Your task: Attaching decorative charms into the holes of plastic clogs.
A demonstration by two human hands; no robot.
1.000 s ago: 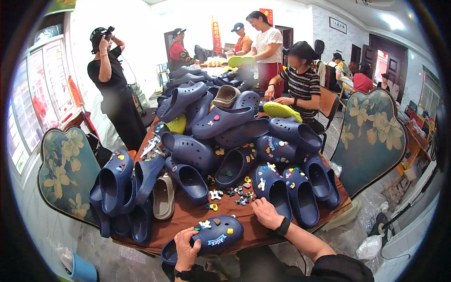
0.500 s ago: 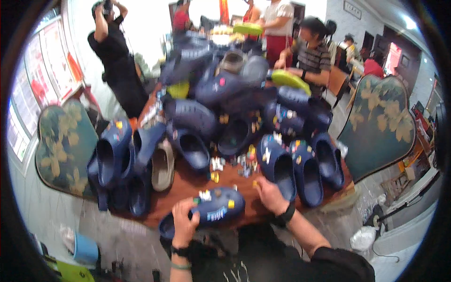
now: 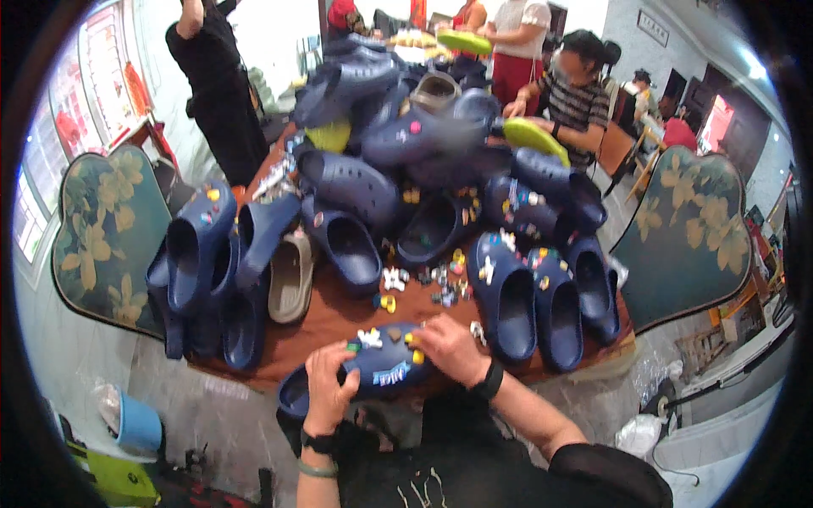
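Note:
A navy clog [image 3: 385,354] lies sideways at the table's near edge, heel to the left and toe to the right. My left hand [image 3: 330,381] is closed around its middle, near the strap. On the clog's top are a white charm [image 3: 369,339], a brown one [image 3: 395,335], a yellow one [image 3: 417,357] and a blue-and-white lettered one [image 3: 390,373]. My right hand [image 3: 453,349] is over the toe, thumb and finger pinching a small yellow charm [image 3: 410,339] against the clog's upper. The fingers partly cover the toe.
Loose charms [image 3: 445,288] lie on the brown table [image 3: 330,326] beyond the clog. Navy clogs [image 3: 351,182] are heaped behind, with a beige clog [image 3: 290,279] at left and decorated clogs [image 3: 506,296] at right. Chairs [image 3: 106,245] flank the table; several people stand or sit farther off.
My right hand has moved left from beside the clog onto its toe, carrying the yellow charm to the upper. My left hand keeps its hold on the clog.

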